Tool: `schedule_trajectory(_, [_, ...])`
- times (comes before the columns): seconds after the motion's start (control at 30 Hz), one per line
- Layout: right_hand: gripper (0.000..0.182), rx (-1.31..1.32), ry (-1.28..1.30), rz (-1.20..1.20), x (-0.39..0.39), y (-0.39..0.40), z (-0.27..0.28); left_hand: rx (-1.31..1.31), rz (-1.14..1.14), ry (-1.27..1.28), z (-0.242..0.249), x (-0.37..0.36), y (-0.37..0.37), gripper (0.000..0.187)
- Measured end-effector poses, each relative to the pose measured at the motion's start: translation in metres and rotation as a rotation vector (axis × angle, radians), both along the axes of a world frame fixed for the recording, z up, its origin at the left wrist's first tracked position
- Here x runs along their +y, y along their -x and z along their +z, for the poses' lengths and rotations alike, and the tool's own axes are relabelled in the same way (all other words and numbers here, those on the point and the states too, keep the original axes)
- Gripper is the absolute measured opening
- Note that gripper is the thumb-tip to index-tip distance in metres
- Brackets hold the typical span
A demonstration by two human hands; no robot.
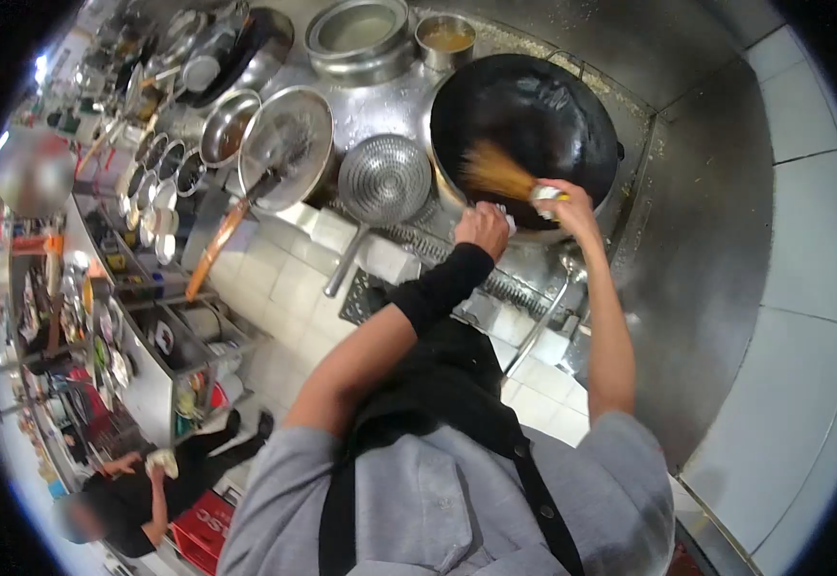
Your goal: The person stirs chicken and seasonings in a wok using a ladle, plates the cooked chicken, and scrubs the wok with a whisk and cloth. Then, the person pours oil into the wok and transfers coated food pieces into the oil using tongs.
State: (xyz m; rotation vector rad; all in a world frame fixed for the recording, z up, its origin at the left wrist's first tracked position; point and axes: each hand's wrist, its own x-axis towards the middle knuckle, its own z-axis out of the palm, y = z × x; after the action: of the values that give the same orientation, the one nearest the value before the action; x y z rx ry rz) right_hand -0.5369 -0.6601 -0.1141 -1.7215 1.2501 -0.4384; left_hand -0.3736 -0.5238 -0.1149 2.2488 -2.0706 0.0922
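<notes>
A large black wok (572, 115) rests on the steel stove, its inside dark and shiny. My right hand (567, 206) is closed round the handle end of a straw-coloured bristle brush (497, 175), whose blurred bristles are over the inside of the wok. At the wok's near rim, my left hand (483, 230) is closed on a white cloth (507, 221). A perforated steel ladle (385, 180) lies left of the wok, its handle toward me.
A wooden-handled strainer (287, 149), a steel pot (356, 34) and a small pot of brownish liquid (445, 40) stand left of and behind the wok. Another ladle (572, 264) lies at the near right. A person (140, 490) in dark clothes is at the lower left.
</notes>
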Motion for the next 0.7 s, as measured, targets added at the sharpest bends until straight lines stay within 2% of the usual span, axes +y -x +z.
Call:
schedule_trajectory(0.03, [0.051, 0.288, 0.372, -0.174, 0.024, 0.009, 0.016, -0.004, -0.002, -0.033, -0.002, -0.001, 0.002, 0.018])
schedule_trajectory(0.07, [0.060, 0.594, 0.367, -0.386, 0.043, 0.005, 0.020, -0.012, -0.005, -0.063, 0.004, 0.001, 0.001, 0.017])
schedule_trajectory(0.1, [0.067, 0.450, 0.619, -0.540, 0.060, 0.022, 0.000, 0.015, -0.095, -0.065, 0.012, 0.002, -0.006, 0.016])
schedule_trajectory(0.13, [0.069, 0.091, 0.807, -0.678, 0.083, 0.024, 0.007, 0.096, -0.100, -0.051, 0.007, -0.002, -0.009, 0.016])
schedule_trajectory(0.17, [0.071, 0.203, 0.569, -0.870, 0.115, 0.017, 0.019, 0.171, -0.093, -0.041, -0.006, -0.003, -0.012, 0.019])
schedule_trajectory(0.2, [0.074, 0.132, 0.563, -0.851, 0.144, 0.014, 0.020, 0.240, -0.076, -0.038, -0.013, 0.004, -0.023, 0.024])
schedule_trajectory(0.23, [0.077, 0.317, 0.503, -0.822, 0.164, 0.026, -0.011, 0.347, -0.061, -0.176, 0.018, 0.016, -0.037, 0.035])
schedule_trajectory(0.3, [0.087, 0.252, 0.236, -0.722, 0.221, 0.017, -0.025, 0.525, -0.017, -0.039, 0.040, 0.047, -0.070, 0.042])
schedule_trajectory(0.33, [0.092, 0.242, 0.356, -0.626, 0.249, 0.017, -0.052, 0.638, -0.026, 0.008, 0.059, 0.067, -0.094, 0.043])
schedule_trajectory(0.37, [0.096, 0.307, 0.710, -0.428, 0.265, 0.043, -0.132, 0.682, 0.059, 0.027, 0.061, 0.080, -0.121, 0.044])
schedule_trajectory(0.4, [0.089, 0.121, -0.270, -0.580, 0.282, 0.028, -0.100, 0.732, 0.139, 0.049, 0.063, 0.092, -0.150, 0.045])
schedule_trajectory(0.43, [0.070, -0.011, -0.327, -0.670, 0.297, 0.019, -0.107, 0.715, 0.165, 0.019, 0.079, 0.108, -0.187, 0.043])
schedule_trajectory(0.47, [0.055, 0.064, -0.437, -0.621, 0.299, 0.016, -0.106, 0.727, 0.311, 0.054, 0.069, 0.122, -0.224, 0.041])
schedule_trajectory(0.53, [0.058, 0.392, -0.289, -0.399, 0.289, 0.009, -0.077, 0.664, 0.406, 0.209, 0.066, 0.162, -0.305, 0.039])
schedule_trajectory(0.57, [0.060, 0.568, -0.179, -0.278, 0.281, 0.007, -0.069, 0.628, 0.531, 0.197, 0.089, 0.183, -0.335, 0.035])
schedule_trajectory(0.6, [0.064, 0.764, -0.017, -0.116, 0.267, 0.015, -0.077, 0.645, 0.526, 0.261, 0.074, 0.202, -0.379, 0.032])
schedule_trajectory(0.63, [0.066, 0.834, 0.023, 0.006, 0.254, 0.006, -0.063, 0.573, 0.622, 0.272, 0.057, 0.218, -0.421, 0.032])
schedule_trajectory(0.67, [0.059, 0.774, 0.252, 0.040, 0.252, -0.011, -0.042, 0.606, 0.675, 0.234, 0.071, 0.238, -0.445, 0.036])
schedule_trajectory(0.7, [0.057, 0.712, 0.331, 0.124, 0.243, -0.023, -0.039, 0.610, 0.738, 0.223, 0.067, 0.255, -0.474, 0.038])
